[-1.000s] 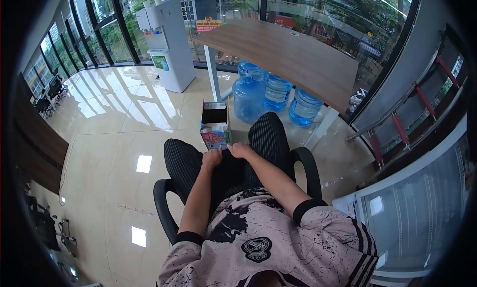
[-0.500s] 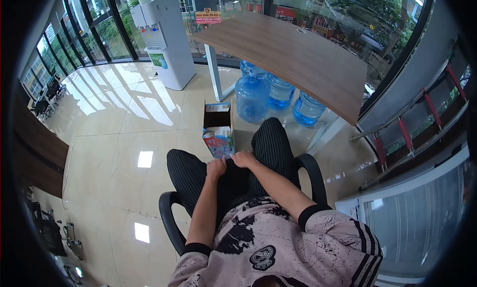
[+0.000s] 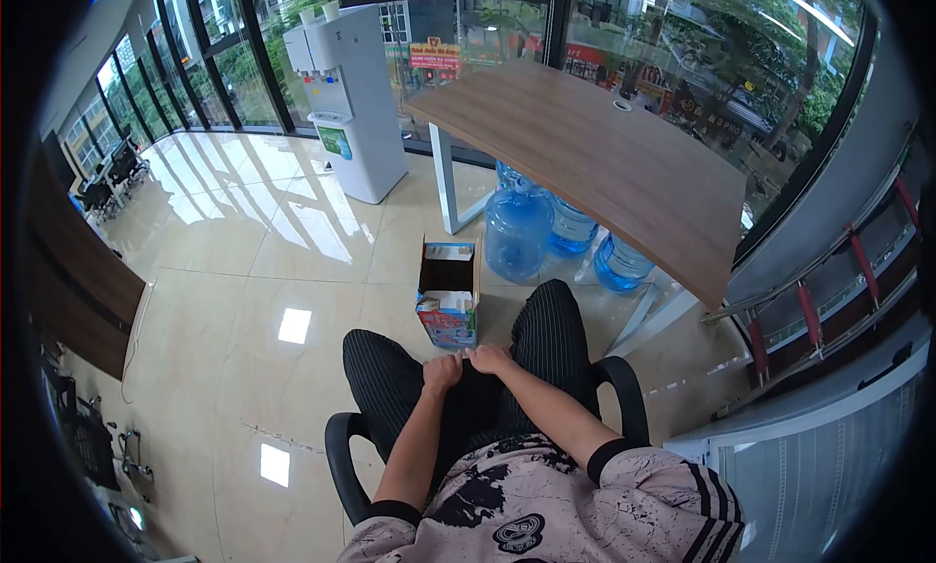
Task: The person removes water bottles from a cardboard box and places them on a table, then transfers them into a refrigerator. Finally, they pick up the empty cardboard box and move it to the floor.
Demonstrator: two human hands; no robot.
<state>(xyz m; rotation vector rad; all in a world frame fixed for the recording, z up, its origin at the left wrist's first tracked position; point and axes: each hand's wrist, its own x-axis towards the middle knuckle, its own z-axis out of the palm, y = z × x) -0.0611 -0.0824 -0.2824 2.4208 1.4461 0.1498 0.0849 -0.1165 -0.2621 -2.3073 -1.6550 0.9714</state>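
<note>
My left hand [image 3: 443, 372] is at my lap between the knees, its fingers curled closed. Close beside it on the right, my right hand [image 3: 488, 358] is also closed, and the fingertips of the two hands nearly meet. Whether anything small is pinched between them is too small to tell. Just beyond the hands, an open cardboard box [image 3: 448, 324] with a coloured printed front stands upright on the floor, its inside dark. My knees in dark striped trousers flank the hands.
A wooden-topped table [image 3: 595, 144] stands ahead on the right, with large blue water bottles [image 3: 518, 233] beneath it. A white water dispenser [image 3: 361, 115] is by the windows. A ladder with red rungs [image 3: 809, 314] lies at the right. Chair armrests [image 3: 622, 397] flank me.
The view has tilted upward, so the box, table and hands appear lower in it. Both hands stay close together at my lap, with little change in their pose.
</note>
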